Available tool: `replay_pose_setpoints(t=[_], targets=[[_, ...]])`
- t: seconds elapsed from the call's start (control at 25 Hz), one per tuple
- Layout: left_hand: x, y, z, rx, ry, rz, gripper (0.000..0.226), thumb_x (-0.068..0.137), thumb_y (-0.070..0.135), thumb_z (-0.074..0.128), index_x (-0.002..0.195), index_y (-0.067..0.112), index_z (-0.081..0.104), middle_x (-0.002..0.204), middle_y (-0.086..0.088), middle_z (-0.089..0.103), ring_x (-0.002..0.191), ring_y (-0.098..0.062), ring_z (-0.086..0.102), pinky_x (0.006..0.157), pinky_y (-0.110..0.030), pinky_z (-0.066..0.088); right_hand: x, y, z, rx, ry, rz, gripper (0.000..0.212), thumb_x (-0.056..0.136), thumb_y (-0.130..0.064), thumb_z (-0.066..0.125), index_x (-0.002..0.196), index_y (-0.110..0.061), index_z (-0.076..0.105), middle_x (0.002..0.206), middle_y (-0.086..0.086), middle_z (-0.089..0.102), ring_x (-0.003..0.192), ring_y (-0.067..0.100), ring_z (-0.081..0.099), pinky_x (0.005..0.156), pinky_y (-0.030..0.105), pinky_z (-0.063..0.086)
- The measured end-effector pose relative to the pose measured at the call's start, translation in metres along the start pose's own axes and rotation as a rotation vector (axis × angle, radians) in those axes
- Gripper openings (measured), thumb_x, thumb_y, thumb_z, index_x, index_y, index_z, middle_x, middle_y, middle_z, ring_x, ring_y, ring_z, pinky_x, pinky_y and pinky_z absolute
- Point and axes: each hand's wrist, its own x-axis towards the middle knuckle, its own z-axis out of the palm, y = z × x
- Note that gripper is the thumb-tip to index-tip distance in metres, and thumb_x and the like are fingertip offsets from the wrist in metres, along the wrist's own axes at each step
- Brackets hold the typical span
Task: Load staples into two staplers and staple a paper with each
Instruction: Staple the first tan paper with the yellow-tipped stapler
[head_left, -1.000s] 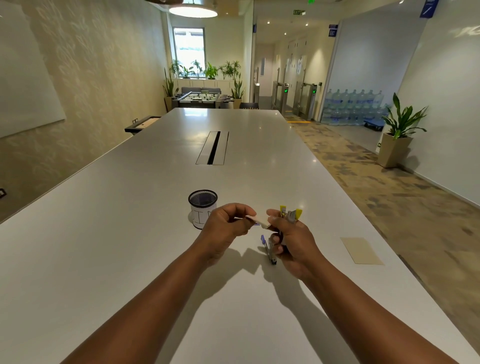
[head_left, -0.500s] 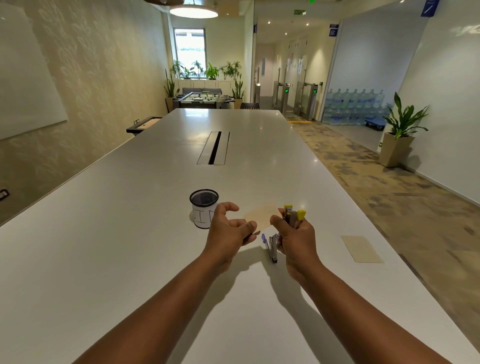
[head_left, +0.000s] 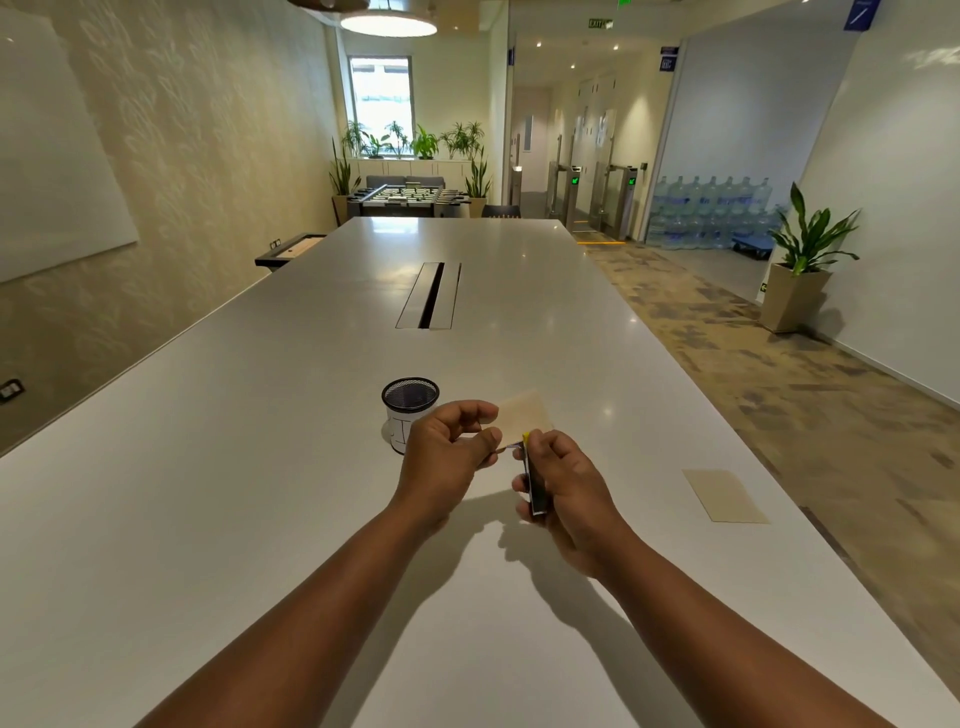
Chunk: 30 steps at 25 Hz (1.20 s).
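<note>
So the stapler (head_left: 535, 480) was up off the table (head_left: 260, 467) in our right hand (head_left: 566, 488), a dark slim thing with a yellow tip, seen almost edge-on with the yellow end pointing away from us. The beige paper (head_left: 525, 415) was at that same end, one edge going in near the yellow tip. We honestly couldn't tell if it was properly seated in the mouth or just sitting beside it.

That's where we figured it could go sideways. With the paper held only by one edge and the stapler floating in mid-air, a squeeze could catch nothing, or clip the very corner and tear out. The sheet could also slip out of the pinch or fold over. And if the staples weren't sitting right inside, it would probably just jam.

Fingers: our left hand (head_left: 447, 452) had thumb and forefinger pressed together on the near edge of the paper, with the other fingers curled loosely. The right hand's fingers were wrapped around the stapler body, thumb along the side, closed snug on it.

Further out, a black mesh cup (head_left: 410, 402) stood on the table just beyond our left hand, and a second beige sheet (head_left: 724, 495) lay flat well off to the right. We couldn't spot a second stapler anywhere.
</note>
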Motion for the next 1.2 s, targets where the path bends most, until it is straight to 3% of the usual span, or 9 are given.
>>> replay_pose_setpoints(t=[0.16, 0.56, 0.88, 1.12, 1.2], targets=[[-0.002, 0.003, -0.005, 0.020, -0.055, -0.007, 0.022, 0.088, -0.001, 0.073, 0.103, 0.016, 0.074, 0.098, -0.007, 0.073, 0.079, -0.013, 0.073, 0.068, -0.022, 0.058, 0.004, -0.005, 0.000, 0.115, -0.014, 0.044, 0.041, 0.070, -0.045, 0.082, 0.102, -0.022, 0.073, 0.094, 0.000, 0.074, 0.096, 0.020, 0.069, 0.076, 0.037, 0.057], [0.000, 0.004, -0.009, 0.105, -0.142, 0.031, 0.027, 0.086, -0.003, 0.074, 0.098, 0.021, 0.075, 0.079, 0.013, 0.074, 0.073, -0.008, 0.071, 0.069, -0.024, 0.060, 0.010, -0.011, -0.001, 0.211, -0.050, 0.053, 0.051, 0.074, -0.024, 0.083, 0.118, -0.005, 0.067, 0.088, 0.007, 0.068, 0.085, 0.022, 0.063, 0.081, 0.038, 0.055], [0.002, 0.002, -0.010, 0.111, -0.137, 0.053, 0.027, 0.086, -0.004, 0.074, 0.099, 0.020, 0.076, 0.086, 0.005, 0.076, 0.078, -0.013, 0.072, 0.071, -0.027, 0.062, 0.012, -0.010, 0.003, 0.214, -0.016, 0.047, 0.050, 0.077, -0.022, 0.081, 0.121, -0.002, 0.066, 0.089, 0.008, 0.067, 0.083, 0.023, 0.062, 0.076, 0.035, 0.056], [0.003, 0.003, -0.012, 0.105, -0.156, 0.055, 0.025, 0.088, 0.000, 0.074, 0.101, 0.021, 0.075, 0.090, -0.003, 0.075, 0.080, -0.016, 0.073, 0.070, -0.025, 0.060, 0.013, -0.010, 0.005, 0.205, 0.006, 0.044, 0.027, 0.086, -0.016, 0.076, 0.111, -0.007, 0.070, 0.088, 0.007, 0.069, 0.084, 0.022, 0.063, 0.067, 0.033, 0.056], [0.003, 0.003, -0.011, 0.046, -0.163, 0.028, 0.022, 0.092, 0.014, 0.072, 0.112, 0.025, 0.070, 0.091, 0.000, 0.076, 0.084, -0.015, 0.073, 0.073, -0.026, 0.061, 0.015, -0.010, 0.006, 0.215, 0.019, 0.040, 0.023, 0.086, -0.015, 0.076, 0.108, -0.008, 0.071, 0.087, 0.006, 0.072, 0.082, 0.020, 0.066, 0.067, 0.032, 0.057]])
